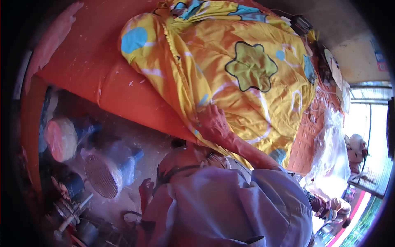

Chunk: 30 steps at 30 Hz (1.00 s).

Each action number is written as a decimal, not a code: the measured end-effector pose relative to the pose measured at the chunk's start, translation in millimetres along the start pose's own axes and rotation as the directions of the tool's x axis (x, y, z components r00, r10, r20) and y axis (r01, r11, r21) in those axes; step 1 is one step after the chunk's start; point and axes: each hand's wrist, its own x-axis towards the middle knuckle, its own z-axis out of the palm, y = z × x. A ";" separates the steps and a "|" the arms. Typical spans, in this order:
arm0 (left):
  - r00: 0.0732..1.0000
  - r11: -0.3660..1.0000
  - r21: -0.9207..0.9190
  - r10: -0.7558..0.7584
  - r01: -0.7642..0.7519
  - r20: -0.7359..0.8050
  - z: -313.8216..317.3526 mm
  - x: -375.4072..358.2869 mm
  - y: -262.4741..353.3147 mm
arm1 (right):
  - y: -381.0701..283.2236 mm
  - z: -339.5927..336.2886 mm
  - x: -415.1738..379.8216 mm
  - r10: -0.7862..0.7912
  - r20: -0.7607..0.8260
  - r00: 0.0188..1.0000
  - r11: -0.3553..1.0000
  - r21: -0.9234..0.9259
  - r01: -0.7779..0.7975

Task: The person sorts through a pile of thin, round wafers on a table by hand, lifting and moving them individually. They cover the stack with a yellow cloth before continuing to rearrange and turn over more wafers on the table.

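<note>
A large yellow printed cloth (197,41), with blue patches and an olive flower outline, lies rumpled across the orange-red table (119,92). A gathered, folded edge runs down its left side. At the lower end of that edge, my right hand (213,122) rests on the cloth with bent fingers that seem to grip the fabric; the fingertips are partly hidden. My left hand (146,190) hangs low beside my body, below the table edge and away from the cloth. Its fingers look loosely curled and apart, with nothing seen in them.
Below the table stand a round pinkish bundle (61,139), a plastic-wrapped item with a ribbed round end (101,176) and a dark container (74,184). Clear plastic sheeting (329,152) hangs at the right. A dark object (301,24) sits beyond the cloth.
</note>
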 end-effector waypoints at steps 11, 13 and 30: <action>0.809 0.597 -0.665 -0.588 0.448 0.017 -8.0 -35.8 26.5 | -51.4 18.7 136.2 -0.307 -0.140 0.941 0.948 0.039 0.316; 0.842 0.614 -0.678 -0.540 0.404 0.012 -9.7 -28.1 27.8 | -69.7 34.5 162.9 -0.352 -0.131 0.927 0.934 0.020 0.357; 0.828 0.496 -0.812 -0.560 0.308 -0.028 -211.9 113.6 -97.1 | -161.4 162.0 297.8 -0.369 -0.073 0.926 0.893 -0.302 0.332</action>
